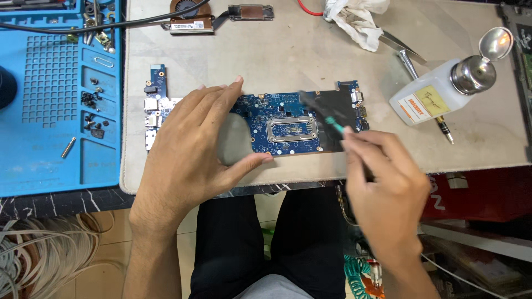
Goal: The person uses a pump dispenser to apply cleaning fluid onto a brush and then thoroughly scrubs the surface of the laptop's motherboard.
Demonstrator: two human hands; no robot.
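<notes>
Hands first: we see our left hand (pixel 191 147) spread over the left part of a blue circuit board (pixel 280 119), fingers along its far edge and thumb at its near edge, clasping it and holding it flat on the beige work mat (pixel 310 50). Our right hand (pixel 382 177) is closed in a pen-like grip around a slim dark tool with a green collar (pixel 327 119), whose blurred tip sits over the right half of the board, just beside the metal frame (pixel 292 129) at its middle. The board lies near the front edge of the mat, bare, with a smaller blue board (pixel 157 83) just beyond our left fingers. We judge the work to be well along in stripping down: a cooling fan with its copper plate (pixel 191 16) lies apart at the top of the mat, and loose dark screws (pixel 91 108) sit in the compartments of the blue tray (pixel 55 160) on the left. The board's bare face seems to be what is being worked on now; whether it is clean or finished we cannot tell, since the tool tip is blurred. A white solvent bottle with a metal pump top (pixel 438 91), tweezers (pixel 402 44) and a crumpled white cloth (pixel 354 19) lie to the right, untouched.
</notes>
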